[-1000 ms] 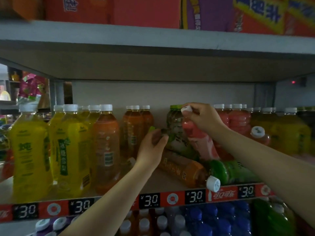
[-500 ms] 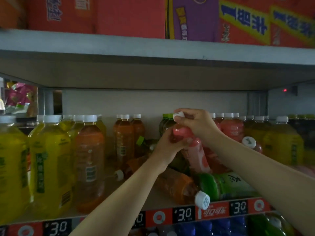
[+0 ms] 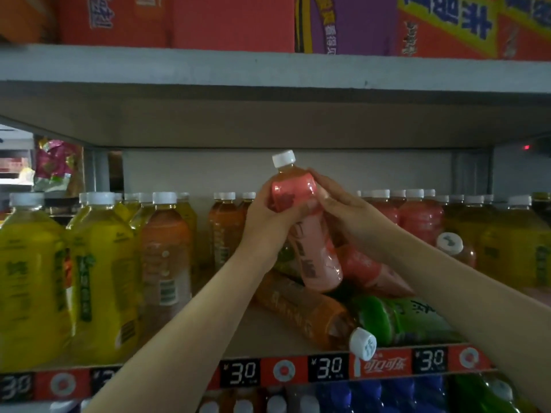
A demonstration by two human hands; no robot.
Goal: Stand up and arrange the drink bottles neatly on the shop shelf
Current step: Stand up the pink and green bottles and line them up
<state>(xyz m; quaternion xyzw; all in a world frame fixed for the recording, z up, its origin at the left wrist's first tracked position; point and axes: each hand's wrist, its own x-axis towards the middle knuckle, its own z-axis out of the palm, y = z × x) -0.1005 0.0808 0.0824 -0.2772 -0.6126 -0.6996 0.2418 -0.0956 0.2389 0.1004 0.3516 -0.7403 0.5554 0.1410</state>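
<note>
A pink-labelled bottle [image 3: 307, 231] with a white cap is held nearly upright, tilted slightly with its cap toward the left, above the middle of the shelf [image 3: 277, 338]. It is gripped by both hands: the left hand [image 3: 268, 225] is wrapped round its upper body from the left, and the right hand [image 3: 343, 216] is curled round it from the right, the fingers of both meeting on the label just below the neck. The bottle's base is seen raised over a heap of fallen bottles and appears clear of the shelf board, though contact with the heap behind cannot be told.

Below it, near the front edge of the shelf, an orange bottle [image 3: 304, 314] is lying on its side with its white cap pointing toward the front edge, and a green bottle [image 3: 399, 317] is lying just beside it on the right. A second pink bottle [image 3: 369, 269] is lying behind them, under the right wrist. Toward the left end of the shelf, yellow bottles [image 3: 32, 281] are standing upright in rows, with upright orange bottles [image 3: 167, 251] next to them. Toward the right end, more upright pink and yellow bottles are ranged along the back. Price tags [image 3: 328, 368] reading 3.0 are fixed along the shelf's front edge.
</note>
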